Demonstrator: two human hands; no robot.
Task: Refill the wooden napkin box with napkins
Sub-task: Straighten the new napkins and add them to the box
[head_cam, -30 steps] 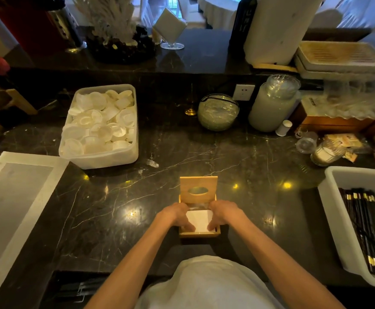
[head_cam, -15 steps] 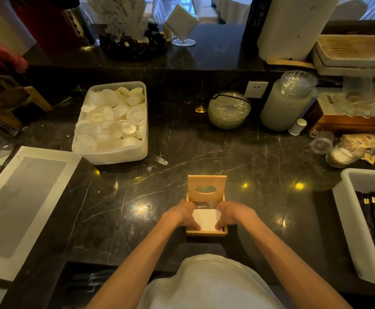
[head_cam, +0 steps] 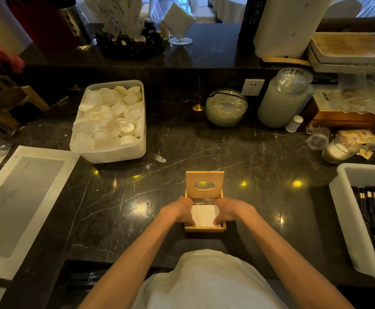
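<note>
A small wooden napkin box point(head_cam: 204, 229) stands on the black marble counter just in front of me. Its lid point(head_cam: 205, 184), with an oval slot, is tipped up at the far side. A white stack of napkins point(head_cam: 204, 215) lies inside the box. My left hand point(head_cam: 181, 211) grips the stack's left edge and my right hand point(head_cam: 230, 211) grips its right edge, fingers reaching down into the box. The fingertips are hidden inside.
A white tub of small white dishes point(head_cam: 109, 121) sits far left. A white tray with a grey mat point(head_cam: 19, 197) lies at the left edge. A white bin of black chopsticks point(head_cam: 369, 221) stands right. Glass jars point(head_cam: 282, 99) and a bowl point(head_cam: 226, 107) line the back.
Both hands stay on the napkins in the box with little movement. The view has shifted slightly, so the box sits a bit more to the right.
</note>
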